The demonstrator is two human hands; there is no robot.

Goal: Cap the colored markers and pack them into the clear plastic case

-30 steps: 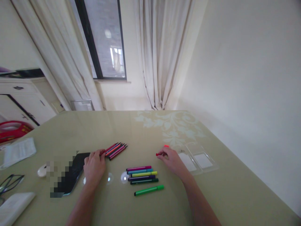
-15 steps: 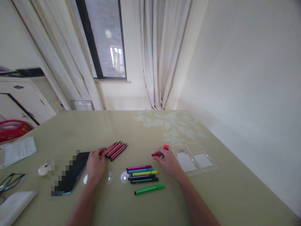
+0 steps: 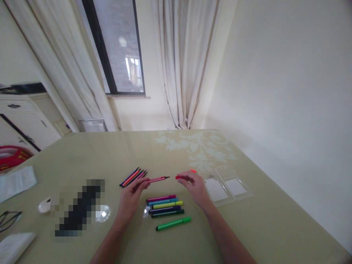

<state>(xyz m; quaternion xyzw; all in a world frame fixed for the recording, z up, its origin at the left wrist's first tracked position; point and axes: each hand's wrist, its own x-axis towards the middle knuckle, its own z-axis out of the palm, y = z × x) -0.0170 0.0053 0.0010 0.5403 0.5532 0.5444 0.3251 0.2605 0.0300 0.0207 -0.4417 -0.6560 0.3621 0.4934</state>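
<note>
The left hand (image 3: 132,193), fingers gripping the red marker (image 3: 158,179), has lifted it from the uncapped markers (image 3: 131,178); its tip now faces the red cap (image 3: 178,177) pinched by the right hand (image 3: 195,186).

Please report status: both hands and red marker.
Left hand holds uncapped red marker. Right hand pinches red cap. Marker, cap apart. No obstacle seen between them.

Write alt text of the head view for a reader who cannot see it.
The left hand holds an uncapped red pen over a table, its tip toward a red cap in the right hand. Six capped pens lie nearer the viewer, uncapped pens beyond the left hand, a transparent case beside the right.
</note>
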